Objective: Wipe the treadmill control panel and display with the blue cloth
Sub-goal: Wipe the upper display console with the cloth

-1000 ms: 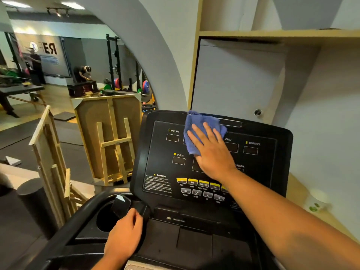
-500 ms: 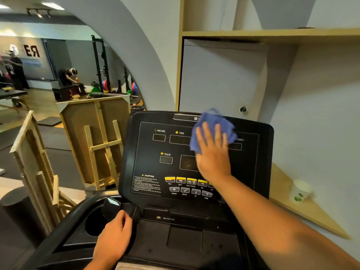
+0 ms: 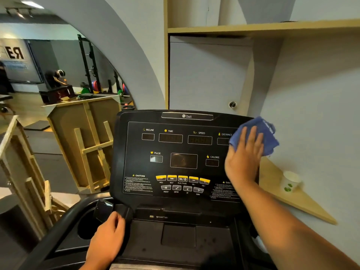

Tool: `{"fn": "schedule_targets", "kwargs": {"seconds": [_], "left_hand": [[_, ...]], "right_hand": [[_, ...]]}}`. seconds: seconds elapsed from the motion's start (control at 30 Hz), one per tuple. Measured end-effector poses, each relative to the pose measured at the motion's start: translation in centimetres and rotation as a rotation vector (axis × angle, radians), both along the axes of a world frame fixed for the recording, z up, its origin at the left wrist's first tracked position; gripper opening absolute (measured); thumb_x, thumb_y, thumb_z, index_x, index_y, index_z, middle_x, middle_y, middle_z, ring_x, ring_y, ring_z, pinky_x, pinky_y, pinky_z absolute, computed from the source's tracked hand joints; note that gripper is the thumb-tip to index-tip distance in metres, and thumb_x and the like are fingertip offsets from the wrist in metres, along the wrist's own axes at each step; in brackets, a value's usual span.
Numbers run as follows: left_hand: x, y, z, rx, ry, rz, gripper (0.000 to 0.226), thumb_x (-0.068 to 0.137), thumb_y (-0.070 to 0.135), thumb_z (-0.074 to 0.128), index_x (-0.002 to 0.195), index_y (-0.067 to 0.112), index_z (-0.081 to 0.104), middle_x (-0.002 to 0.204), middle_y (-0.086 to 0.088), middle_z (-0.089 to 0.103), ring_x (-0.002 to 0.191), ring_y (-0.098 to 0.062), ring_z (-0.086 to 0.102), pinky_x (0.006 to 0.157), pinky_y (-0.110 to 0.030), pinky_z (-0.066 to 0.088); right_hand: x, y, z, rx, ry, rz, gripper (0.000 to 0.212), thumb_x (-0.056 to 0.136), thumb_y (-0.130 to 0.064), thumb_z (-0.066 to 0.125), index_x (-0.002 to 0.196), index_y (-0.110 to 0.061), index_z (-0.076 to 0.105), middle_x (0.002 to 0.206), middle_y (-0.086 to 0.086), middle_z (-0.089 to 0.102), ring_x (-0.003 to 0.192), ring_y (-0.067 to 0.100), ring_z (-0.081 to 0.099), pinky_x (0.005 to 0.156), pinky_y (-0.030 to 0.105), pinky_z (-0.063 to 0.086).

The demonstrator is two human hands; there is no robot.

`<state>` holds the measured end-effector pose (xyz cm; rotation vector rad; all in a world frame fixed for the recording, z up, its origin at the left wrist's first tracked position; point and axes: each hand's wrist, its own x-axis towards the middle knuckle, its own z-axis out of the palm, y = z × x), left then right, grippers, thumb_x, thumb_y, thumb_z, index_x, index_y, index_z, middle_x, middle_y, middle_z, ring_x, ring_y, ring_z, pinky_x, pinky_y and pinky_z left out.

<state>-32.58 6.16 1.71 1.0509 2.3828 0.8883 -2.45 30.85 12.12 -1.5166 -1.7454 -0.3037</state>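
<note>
Two hands are at work in the single head view, each with its own job. The right hand point(image 3: 243, 154) lies flat with straight fingers, slightly spread, pressing the blue cloth point(image 3: 261, 137) against the upper right corner of the treadmill control panel point(image 3: 136, 164) — an open palm that seems chosen to spread pressure across a wide patch of the surface rather than to grip. The cloth is bunched and folded, its far edge hanging past the panel's right rim and covering most of the DISTANCE window. The left hand point(image 3: 107, 242) sits low at the console's base, fingers curled around the black handlebar point(image 3: 122, 210) beside the cup holder point(image 3: 85, 228), probably to steady the body while the other arm reaches. The panel itself is glossy black, with dark readout windows, a central display point(image 3: 183, 160) showing only a faint reflection, and a row of yellow buttons point(image 3: 182, 178) beneath. A paper cup point(image 3: 290, 183) stands on the wooden ledge point(image 3: 303, 205) to the right — well apart from the cloth.
</note>
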Motion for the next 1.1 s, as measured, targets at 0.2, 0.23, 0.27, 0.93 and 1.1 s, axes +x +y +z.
{"fn": "schedule_targets", "kwargs": {"seconds": [0.2,0.23,0.27,0.93,1.1], "left_hand": [[0.2,0.0,-0.2,0.003,-0.01,0.009,0.026,0.105,0.039,0.042,0.09,0.026,0.058,0.084,0.002,0.066,0.08,-0.02,0.062,0.08,-0.043,0.048],[0.2,0.0,-0.1,0.003,-0.007,0.009,0.026,0.105,0.039,0.042,0.09,0.026,0.058,0.085,0.002,0.066,0.08,-0.021,0.062,0.08,-0.043,0.048],[0.2,0.0,-0.1,0.007,-0.005,0.011,0.026,0.105,0.039,0.042,0.09,0.027,0.058,0.085,0.002,0.066,0.081,-0.021,0.062,0.08,-0.043,0.047],[-0.3,0.2,-0.9,0.023,0.014,-0.021,0.025,0.105,0.038,0.042,0.088,0.027,0.056,0.083,0.003,0.068,0.077,-0.014,0.064,0.076,-0.04,0.049],[-0.5,0.2,-1.2,0.038,0.016,-0.013,0.026,0.105,0.038,0.042,0.085,0.026,0.054,0.083,0.004,0.068,0.078,-0.016,0.064,0.077,-0.041,0.051]], "right_hand": [[-6.8,-3.8,-4.5,0.093,-0.466,0.397,0.076,0.093,-0.036,0.045,0.161,-0.016,0.016,0.168,0.011,0.007,0.155,0.037,0.001,0.124,0.053,0.005],[-5.8,-3.7,-4.8,0.121,-0.575,0.458,0.078,0.091,-0.033,0.05,0.16,-0.016,0.018,0.168,0.011,0.009,0.155,0.037,0.003,0.124,0.051,0.004],[-4.4,-3.2,-4.8,0.149,-0.678,0.5,0.079,0.089,-0.031,0.051,0.16,-0.017,0.019,0.168,0.01,0.011,0.155,0.036,0.005,0.124,0.05,0.005],[2.0,-0.3,-2.4,0.15,-0.759,0.499,0.072,0.091,-0.029,0.045,0.158,-0.023,0.02,0.167,0.005,0.019,0.155,0.029,0.008,0.122,0.046,0.009],[-5.4,-3.4,-4.3,0.101,-0.463,0.393,0.076,0.09,-0.035,0.044,0.16,-0.022,0.019,0.169,0.006,0.006,0.155,0.033,-0.004,0.125,0.051,-0.002]]}}
